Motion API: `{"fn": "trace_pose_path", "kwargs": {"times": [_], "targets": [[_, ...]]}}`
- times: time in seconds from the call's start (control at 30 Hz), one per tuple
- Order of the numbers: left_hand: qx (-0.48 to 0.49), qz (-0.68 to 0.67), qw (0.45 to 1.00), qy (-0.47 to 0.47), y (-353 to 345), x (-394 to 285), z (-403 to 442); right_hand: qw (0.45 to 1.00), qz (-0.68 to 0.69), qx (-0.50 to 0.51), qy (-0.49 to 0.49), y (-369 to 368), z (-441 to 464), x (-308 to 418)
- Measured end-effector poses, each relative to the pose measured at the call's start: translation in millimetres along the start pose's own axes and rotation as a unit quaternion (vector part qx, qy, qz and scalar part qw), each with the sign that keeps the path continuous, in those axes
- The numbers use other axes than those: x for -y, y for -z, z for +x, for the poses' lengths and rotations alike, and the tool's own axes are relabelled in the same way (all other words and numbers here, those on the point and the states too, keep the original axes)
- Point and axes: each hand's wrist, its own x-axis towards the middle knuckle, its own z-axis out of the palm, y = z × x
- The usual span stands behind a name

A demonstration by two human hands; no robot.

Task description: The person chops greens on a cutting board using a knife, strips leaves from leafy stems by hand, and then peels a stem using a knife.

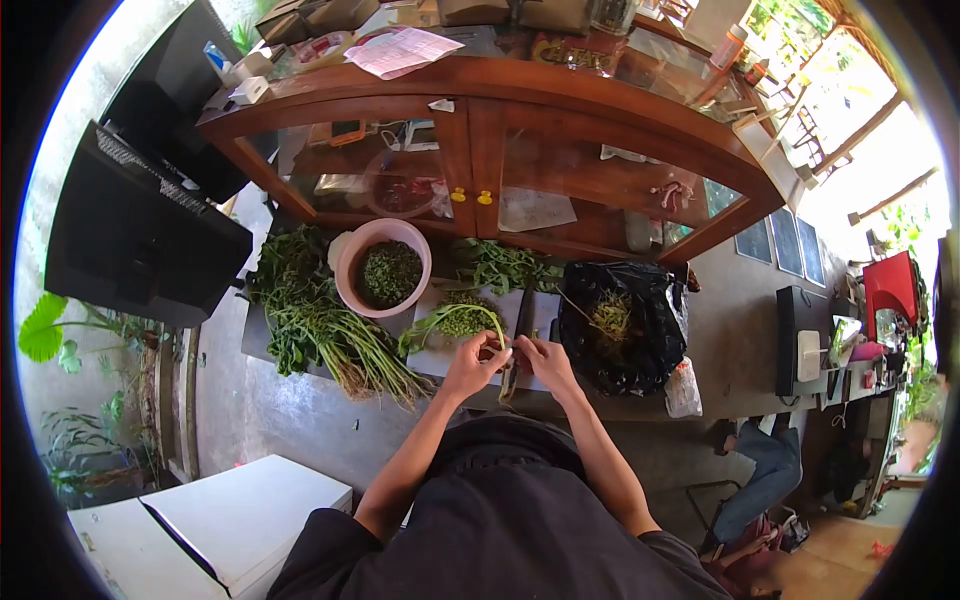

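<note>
My left hand (476,364) is closed around a long green leafy stem (492,316), which arches up and away to the left. Close beside it, my right hand (546,362) has its thumb and fingers pinched together at the lower part of the stem. Under the stem lies a heap of small chopped green pieces (462,318) on a pale board. Between the hands and the cabinet runs a dark narrow strip (524,312); whether it is a knife, I cannot tell. Left of the hands rests a big bundle of leafy stems (330,325) with roots.
A pink tub (344,285) holds chopped greens. More leafy greens (498,266) lie behind the board. On the right are an open black plastic bag (650,350) with plant scraps and a clear bag (683,388). A glass-doored wooden cabinet (480,125) stands behind. Someone in jeans (762,475) sits at the right.
</note>
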Motion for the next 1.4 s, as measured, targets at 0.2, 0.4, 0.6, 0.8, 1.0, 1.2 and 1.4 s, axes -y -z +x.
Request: {"fn": "trace_pose_path", "kwargs": {"times": [0.2,0.4,0.6,0.8,1.0,1.2,1.4], "targets": [[-0.029,0.031,0.999,-0.02,17,4,-34,0.987,0.104,0.125,0.018,-42,4,51],[-0.082,-0.019,0.996,0.021,37,17,-59,0.983,0.072,0.161,0.05,-67,-5,69],[-0.232,-0.228,0.946,0.004,57,-8,-67,0.958,-0.065,0.151,0.237,-84,-33,87],[-0.233,-0.224,0.947,-0.007,70,-12,-78,0.961,-0.103,0.118,0.229,-100,-50,91],[-0.232,-0.215,0.949,-0.011,63,-14,-82,0.954,-0.067,0.094,0.277,-104,-49,82],[-0.209,-0.209,0.954,-0.057,61,-8,-79,0.963,0.055,0.152,0.216,-103,-48,69],[-0.185,-0.209,0.957,-0.078,61,-13,-79,0.953,0.108,0.188,0.211,-103,-43,59]]}}
